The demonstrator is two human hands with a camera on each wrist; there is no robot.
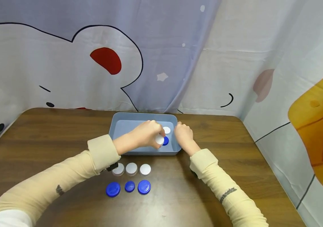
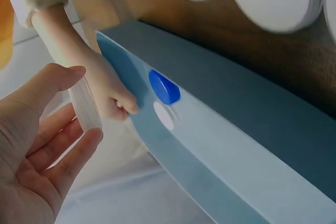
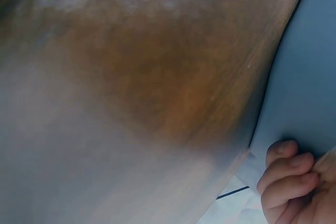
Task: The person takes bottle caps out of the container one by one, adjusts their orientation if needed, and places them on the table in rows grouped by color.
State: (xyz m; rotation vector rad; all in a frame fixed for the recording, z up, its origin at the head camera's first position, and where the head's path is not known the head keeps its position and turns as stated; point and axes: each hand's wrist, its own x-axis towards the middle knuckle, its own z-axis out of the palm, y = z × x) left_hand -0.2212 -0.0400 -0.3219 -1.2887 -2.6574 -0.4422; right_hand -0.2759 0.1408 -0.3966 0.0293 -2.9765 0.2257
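My left hand (image 1: 147, 134) is over the right part of a grey-blue tray (image 1: 130, 116). Its thumb and fingers pinch a white bottle cap (image 2: 86, 106) with a ribbed side, held on edge. Inside the tray, near its right end, lie a blue cap (image 1: 165, 141) and another white cap (image 1: 166, 130). My right hand (image 1: 183, 135) is at the tray's right end, fingers curled at the rim. In the right wrist view those fingers (image 3: 286, 182) lie against the tray wall; the thumb is hidden there.
In front of the tray, a row of white caps (image 1: 131, 169) lies on the brown wooden table (image 1: 221, 164). A row of blue caps (image 1: 129, 186) is nearer the front. A printed curtain (image 1: 161, 56) hangs behind the table.
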